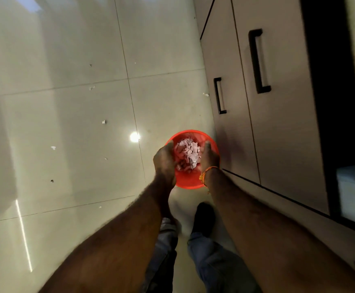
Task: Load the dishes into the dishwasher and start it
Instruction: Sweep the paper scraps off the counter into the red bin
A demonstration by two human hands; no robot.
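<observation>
Red plastic bowl (191,178) of scraps (188,154): light, stiff, probably slippery. Left hand (165,163) cups its nine o'clock rim, right hand (209,157) its three o'clock.

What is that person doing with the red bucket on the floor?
A person is bending over a red bucket on the tiled floor beside the cabinets. The left hand and right hand cup pale scraps over it. More bits lie scattered on the floor. No dishwasher or dishes show.
</observation>
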